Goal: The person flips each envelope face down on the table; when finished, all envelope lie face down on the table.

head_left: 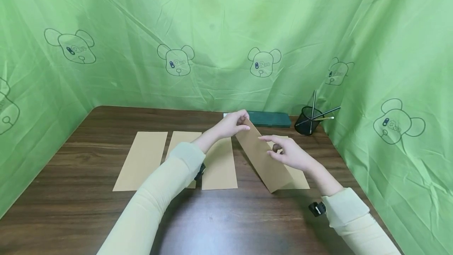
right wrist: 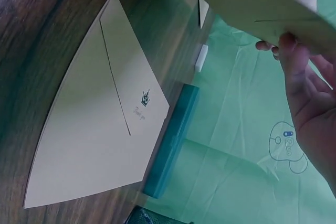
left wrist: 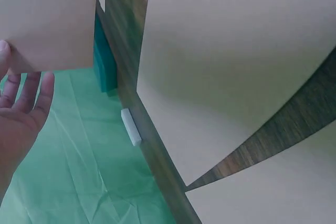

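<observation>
My left hand (head_left: pixel 231 124) pinches the far end of a brown paper envelope (head_left: pixel 260 156), which is raised and tilted above the table. In the left wrist view, the thumb lies on the envelope's face and the other fingers are behind it. Beside the envelope's right edge is my right hand (head_left: pixel 288 153), its index finger and thumb apart, fingertips at the paper. Partly hidden under the raised envelope lies another envelope (head_left: pixel 296 178). The right wrist view shows that flat envelope (right wrist: pixel 84 145) with a pointed flap, a small crown print and "Thank you" lettering.
Left of the hands, envelopes lie in a row: one at far left (head_left: pixel 143 160), one partly behind my left arm (head_left: pixel 182 139), one nearer (head_left: pixel 220 164). At the back are a green box (head_left: pixel 270 119), a small white block (left wrist: pixel 131 127) and a black mesh pen holder (head_left: pixel 305 123).
</observation>
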Motion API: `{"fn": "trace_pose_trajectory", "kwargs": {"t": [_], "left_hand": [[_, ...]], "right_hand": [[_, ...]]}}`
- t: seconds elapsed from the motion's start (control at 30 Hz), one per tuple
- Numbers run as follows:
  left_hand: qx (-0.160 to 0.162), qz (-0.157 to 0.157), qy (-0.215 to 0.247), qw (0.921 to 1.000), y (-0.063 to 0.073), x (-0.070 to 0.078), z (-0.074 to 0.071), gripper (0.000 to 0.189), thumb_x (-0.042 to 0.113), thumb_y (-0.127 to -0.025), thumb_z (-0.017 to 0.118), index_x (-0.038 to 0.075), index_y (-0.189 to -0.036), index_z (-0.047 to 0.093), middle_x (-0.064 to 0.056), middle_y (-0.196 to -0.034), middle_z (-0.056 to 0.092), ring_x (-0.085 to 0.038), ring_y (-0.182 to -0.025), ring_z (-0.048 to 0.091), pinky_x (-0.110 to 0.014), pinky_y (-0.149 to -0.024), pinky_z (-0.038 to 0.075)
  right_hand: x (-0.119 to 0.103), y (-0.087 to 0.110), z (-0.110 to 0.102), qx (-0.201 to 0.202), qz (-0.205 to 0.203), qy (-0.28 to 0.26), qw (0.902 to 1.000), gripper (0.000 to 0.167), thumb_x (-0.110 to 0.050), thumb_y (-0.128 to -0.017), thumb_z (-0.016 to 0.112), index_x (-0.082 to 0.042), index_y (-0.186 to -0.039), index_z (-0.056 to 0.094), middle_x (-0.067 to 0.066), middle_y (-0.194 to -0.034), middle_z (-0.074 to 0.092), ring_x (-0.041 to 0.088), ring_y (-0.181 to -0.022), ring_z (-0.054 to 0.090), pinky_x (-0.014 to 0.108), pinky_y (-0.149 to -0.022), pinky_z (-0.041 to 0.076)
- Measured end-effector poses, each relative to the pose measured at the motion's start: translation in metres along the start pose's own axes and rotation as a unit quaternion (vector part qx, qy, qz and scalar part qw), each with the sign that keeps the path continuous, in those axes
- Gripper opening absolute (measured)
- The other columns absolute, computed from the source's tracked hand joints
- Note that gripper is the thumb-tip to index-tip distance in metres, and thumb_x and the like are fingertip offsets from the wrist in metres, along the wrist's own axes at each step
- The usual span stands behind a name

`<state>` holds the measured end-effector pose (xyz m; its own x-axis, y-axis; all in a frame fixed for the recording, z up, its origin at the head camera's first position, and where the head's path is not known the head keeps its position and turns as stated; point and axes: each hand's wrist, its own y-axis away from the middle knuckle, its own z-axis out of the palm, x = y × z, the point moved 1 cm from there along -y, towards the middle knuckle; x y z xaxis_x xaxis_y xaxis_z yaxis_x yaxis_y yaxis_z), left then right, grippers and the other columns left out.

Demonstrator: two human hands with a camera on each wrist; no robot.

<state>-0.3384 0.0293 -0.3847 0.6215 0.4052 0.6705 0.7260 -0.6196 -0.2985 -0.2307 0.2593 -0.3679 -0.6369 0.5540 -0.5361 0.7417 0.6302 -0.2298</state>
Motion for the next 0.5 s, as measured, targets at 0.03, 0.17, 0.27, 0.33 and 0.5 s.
{"fn": "trace_pose_trajectory", "kwargs": {"t": [0.03,0.17,0.27,0.33,0.5], "left_hand": [[0.003,0.001,-0.004,1.0,-0.001,0.0,0.0,0.027,0.023,-0.087,0.067,0.01,-0.105,0.051,-0.002,-0.099,0.059,-0.014,-0.096,0.06,-0.025,-0.087,0.047],[0.011,0.011,-0.003,0.9999,-0.002,0.002,0.001,0.033,0.02,-0.086,0.068,0.01,-0.113,0.051,-0.003,-0.101,0.058,-0.015,-0.093,0.059,-0.024,-0.087,0.047],[0.013,0.016,0.012,0.9997,0.0,0.003,0.001,0.039,0.014,-0.086,0.069,0.01,-0.12,0.05,-0.004,-0.103,0.058,-0.014,-0.094,0.06,-0.023,-0.088,0.048],[0.007,0.016,0.025,0.9995,0.002,0.002,0.001,0.043,0.012,-0.086,0.069,0.011,-0.124,0.049,-0.004,-0.107,0.059,-0.014,-0.098,0.06,-0.024,-0.089,0.048],[-0.033,0.02,0.041,0.9984,0.01,-0.005,0.003,0.044,0.013,-0.087,0.068,0.011,-0.127,0.049,-0.004,-0.12,0.058,-0.017,-0.112,0.056,-0.029,-0.098,0.044]], "right_hand": [[0.001,0.0,0.0,0.007,-0.001,0.005,1.0,0.047,-0.003,-0.087,0.063,-0.012,-0.132,0.054,0.004,-0.119,0.062,0.006,-0.064,0.056,0.024,-0.052,0.046],[0.006,0.004,-0.001,0.035,0.005,0.025,0.9991,0.051,0.002,-0.082,0.065,-0.014,-0.13,0.056,0.002,-0.114,0.062,0.005,-0.063,0.054,0.024,-0.048,0.044],[0.01,0.009,-0.001,0.055,0.018,0.034,0.9977,0.052,0.004,-0.081,0.065,-0.014,-0.13,0.057,0.002,-0.116,0.061,0.006,-0.065,0.055,0.024,-0.051,0.044],[0.012,0.012,-0.001,0.067,0.034,0.031,0.9967,0.053,0.004,-0.081,0.065,-0.014,-0.131,0.056,0.002,-0.115,0.061,0.006,-0.066,0.056,0.024,-0.053,0.044],[0.019,0.021,0.002,0.091,0.076,-0.012,0.9929,0.055,0.002,-0.083,0.066,-0.013,-0.134,0.053,0.005,-0.121,0.058,0.01,-0.073,0.061,0.021,-0.062,0.048]]}}
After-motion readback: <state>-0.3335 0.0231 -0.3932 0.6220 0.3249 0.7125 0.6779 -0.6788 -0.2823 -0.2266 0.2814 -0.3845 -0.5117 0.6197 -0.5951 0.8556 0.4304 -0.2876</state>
